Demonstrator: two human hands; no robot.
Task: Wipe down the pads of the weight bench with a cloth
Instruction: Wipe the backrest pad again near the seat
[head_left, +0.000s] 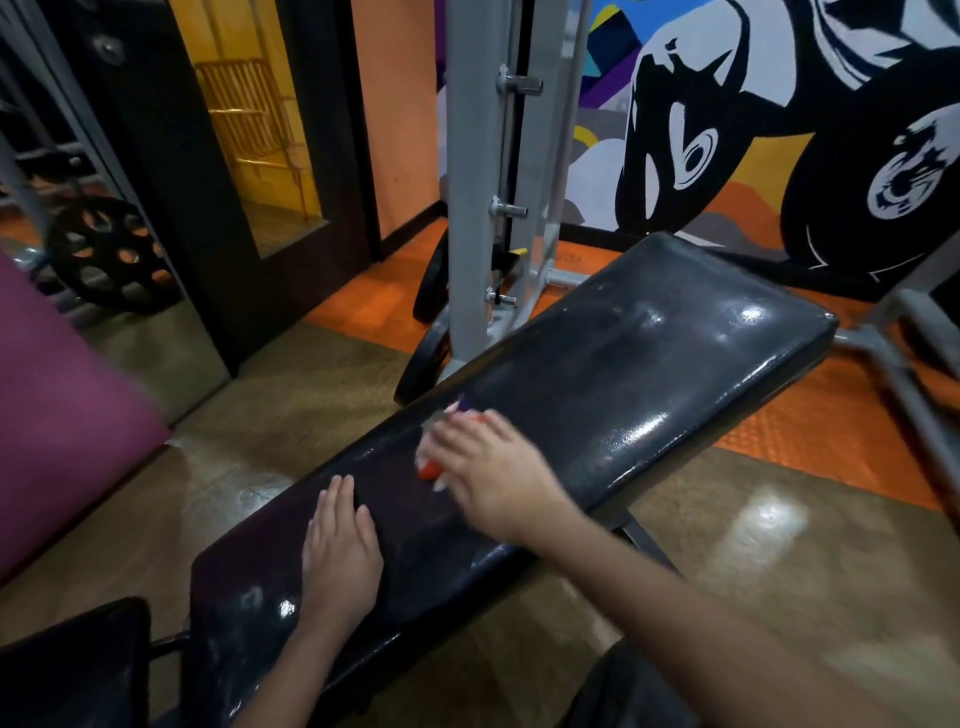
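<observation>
From the head camera, the right hand (485, 467) presses a mostly hidden cloth (431, 470), red and purple at its edges, against the middle of the long black bench pad (649, 364); the hand is blurred. The left hand (340, 551) lies flat and open on the pad's near end, holding nothing. Wiping looks underway. The far half seems open for the next strokes, with the grey rack upright (478, 171) close beside its left edge.

Dim indoor light, glare on bench pad (675, 364), right hand (488, 467) motion-blurred
</observation>
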